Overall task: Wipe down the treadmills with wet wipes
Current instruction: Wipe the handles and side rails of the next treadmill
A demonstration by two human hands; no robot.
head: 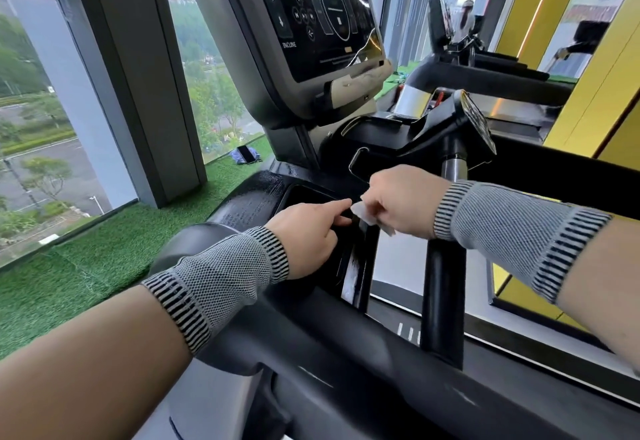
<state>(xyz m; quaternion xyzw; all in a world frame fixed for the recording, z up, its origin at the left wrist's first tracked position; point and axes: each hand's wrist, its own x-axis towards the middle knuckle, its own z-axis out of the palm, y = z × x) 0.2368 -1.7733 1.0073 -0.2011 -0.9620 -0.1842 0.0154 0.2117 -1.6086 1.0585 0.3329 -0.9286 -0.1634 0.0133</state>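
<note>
A black treadmill fills the middle of the view, with its dark console screen [318,13] up top and a shiny tray recess [304,197] in the deck below. My right hand [401,202] grips a small white wet wipe [363,212] just above the recess's right edge. My left hand [308,238] hovers beside it, index finger stretched toward the wipe and the other fingers curled under. Whether that fingertip touches the wipe is unclear. Both wrists wear grey knitted bands.
A thick black handrail [346,346] crosses in front of me, with an upright black post [443,283] at right. Green artificial turf [86,273] and tall windows lie to the left. A blue bag [244,155] sits on the turf. More treadmills [485,72] and yellow panels stand at right.
</note>
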